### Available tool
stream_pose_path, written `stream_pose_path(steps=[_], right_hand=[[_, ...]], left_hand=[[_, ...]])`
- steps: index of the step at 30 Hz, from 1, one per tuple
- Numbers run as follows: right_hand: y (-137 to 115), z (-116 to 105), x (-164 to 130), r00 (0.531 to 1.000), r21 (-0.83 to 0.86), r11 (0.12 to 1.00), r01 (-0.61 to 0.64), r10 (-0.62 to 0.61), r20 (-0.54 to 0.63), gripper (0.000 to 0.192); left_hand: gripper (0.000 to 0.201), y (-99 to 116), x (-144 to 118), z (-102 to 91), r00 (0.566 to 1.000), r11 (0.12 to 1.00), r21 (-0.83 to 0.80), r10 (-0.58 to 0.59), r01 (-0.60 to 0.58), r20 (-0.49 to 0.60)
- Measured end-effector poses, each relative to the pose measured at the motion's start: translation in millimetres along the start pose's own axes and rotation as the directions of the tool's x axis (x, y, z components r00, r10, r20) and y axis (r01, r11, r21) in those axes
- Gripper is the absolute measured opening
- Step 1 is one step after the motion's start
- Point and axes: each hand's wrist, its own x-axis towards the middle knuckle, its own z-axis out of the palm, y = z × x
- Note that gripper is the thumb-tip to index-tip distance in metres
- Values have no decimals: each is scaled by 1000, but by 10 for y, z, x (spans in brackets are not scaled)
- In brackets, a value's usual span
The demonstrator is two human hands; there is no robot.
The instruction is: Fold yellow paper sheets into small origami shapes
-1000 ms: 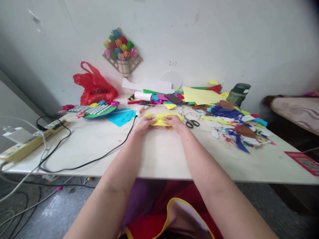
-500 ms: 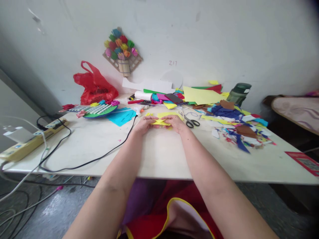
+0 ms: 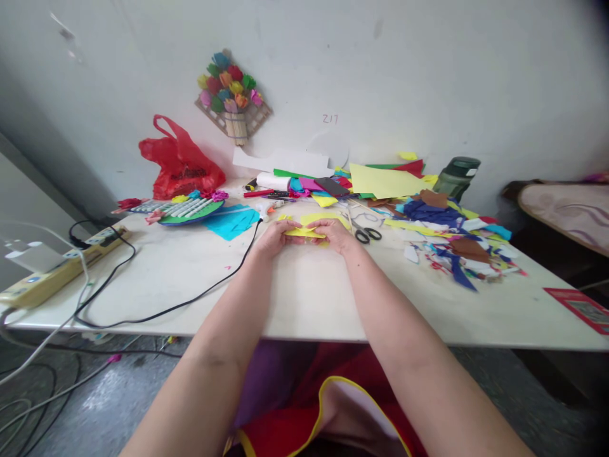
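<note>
Between my two hands, a little above the table, is a small piece of yellow paper (image 3: 306, 233). My left hand (image 3: 278, 237) pinches its left end, and my right hand (image 3: 335, 235) pinches the right end, with the thumbs on top. The fingers underneath are partly hidden by the paper. More yellow paper (image 3: 343, 219) lies just behind my right hand. Scissors with black handles (image 3: 367, 235) rest right beside that hand. Close behind my left hand lies a white glue gun (image 3: 264, 208) with a black cord.
Paper scraps (image 3: 469, 251) are heaped at the right, near a green bottle (image 3: 457, 178). To the left are blue sheets (image 3: 233, 222), a green disc (image 3: 190, 217) bearing rolled sticks, a red bag (image 3: 183, 168) and a power strip (image 3: 66, 270). The black cord (image 3: 190, 297) crosses the table.
The yellow paper between my hands now looks flatter, its lower edge straighter across. Both hands keep their grip in nearly the same place.
</note>
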Motion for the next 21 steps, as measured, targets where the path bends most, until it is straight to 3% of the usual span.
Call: stream_pose_path(steps=[3,8,14,21], right_hand=[[7,3,1,1000,0,1000,4,-4,11,20],[26,-14,9,1000,-13,1000,-4,5,17,24],[18,-60,30,1000,69,998,-12,12,14,33],[-20,-58,4,994,-78,995,-69,63,-84,22]], left_hand=[[23,-8,7,-4,999,999,19,34,-34,5],[32,-40,9,-18,1000,997,72,-6,5,8],[41,-59,21,-4,998,991,118,54,-59,43],[48,-84,36,-15,992,975,192,92,-107,86]])
